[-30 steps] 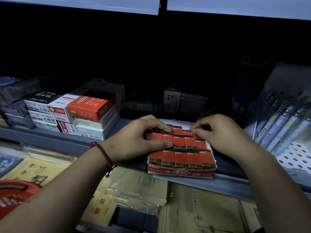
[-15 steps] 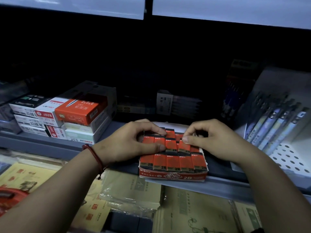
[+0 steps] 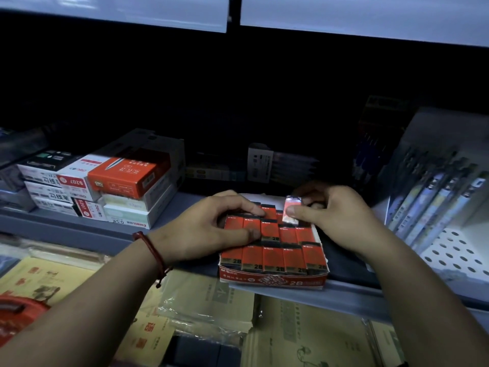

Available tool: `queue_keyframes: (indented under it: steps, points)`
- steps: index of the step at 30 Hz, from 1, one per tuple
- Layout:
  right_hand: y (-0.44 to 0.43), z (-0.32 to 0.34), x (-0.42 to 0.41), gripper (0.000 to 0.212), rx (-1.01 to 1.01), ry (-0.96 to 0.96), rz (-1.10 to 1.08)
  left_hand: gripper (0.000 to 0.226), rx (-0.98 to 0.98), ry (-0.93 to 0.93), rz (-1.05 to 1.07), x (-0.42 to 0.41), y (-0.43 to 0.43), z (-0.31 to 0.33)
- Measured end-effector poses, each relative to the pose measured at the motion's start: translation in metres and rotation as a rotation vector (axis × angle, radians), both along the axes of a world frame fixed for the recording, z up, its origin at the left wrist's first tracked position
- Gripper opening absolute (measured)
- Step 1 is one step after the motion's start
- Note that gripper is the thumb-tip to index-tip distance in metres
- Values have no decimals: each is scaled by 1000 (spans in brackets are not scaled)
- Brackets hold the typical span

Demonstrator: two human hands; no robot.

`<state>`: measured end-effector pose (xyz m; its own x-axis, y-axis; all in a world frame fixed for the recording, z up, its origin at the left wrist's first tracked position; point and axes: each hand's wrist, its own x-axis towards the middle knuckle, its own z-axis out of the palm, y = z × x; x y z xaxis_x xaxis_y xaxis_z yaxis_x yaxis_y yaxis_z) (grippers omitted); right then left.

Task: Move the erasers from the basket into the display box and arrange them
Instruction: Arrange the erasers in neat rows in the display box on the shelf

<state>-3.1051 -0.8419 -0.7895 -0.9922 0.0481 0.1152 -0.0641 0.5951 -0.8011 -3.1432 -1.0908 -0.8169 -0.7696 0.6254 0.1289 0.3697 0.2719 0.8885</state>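
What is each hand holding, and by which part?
Right hand pinches one wrapped eraser, thumb on its near face, fingers behind. Left hand holds nothing; its fingers press the erasers in the display box.

Display box (image 3: 272, 281) sits at front edge of shelf (image 3: 66, 226), packed w/ red 2B erasers (image 3: 274, 258) in rows; front row neat, back rows uneven. L hand (image 3: 211, 231), red cord bracelet (image 3: 151, 249) on wrist, rests on erasers at box's left side: index on back row, thumb on mid row. R hand (image 3: 337, 215) pinches a shiny-wrapped eraser (image 3: 291, 211) btwn thumb & fingers, tilted up over box's back right. Stacked boxes (image 3: 111, 186) at left on same shelf, packed pens (image 3: 436, 205) at right. Red basket (image 3: 18, 313) bottom left, notebooks (image 3: 211, 300) on lower level.
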Motion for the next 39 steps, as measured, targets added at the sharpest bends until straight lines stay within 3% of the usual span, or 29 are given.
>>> queue_keyframes:
  steps: [4,13,16,18,22,26,33,39]
  points:
    - [-8,-9,-6,20,52,84,-95,36,1,-8,4,1,0,0]
    - [-9,-7,1,14,391,90,9,49,29,-21,28,2,-2,2]
    - [-12,-3,4,8,264,229,39,49,38,-34,26,2,-2,2]
    - [-15,1,7,11,199,193,148,49,32,-29,13,2,-2,2]
    - [-22,0,7,34,258,89,265,47,26,-11,9,1,-3,1]
    - [-17,1,5,19,218,62,200,48,33,-24,9,1,-2,1]
    - [6,1,6,15,260,103,2,48,24,-42,0,0,-3,0]
    - [9,-8,2,33,362,97,-72,46,39,-51,15,1,-2,-1]
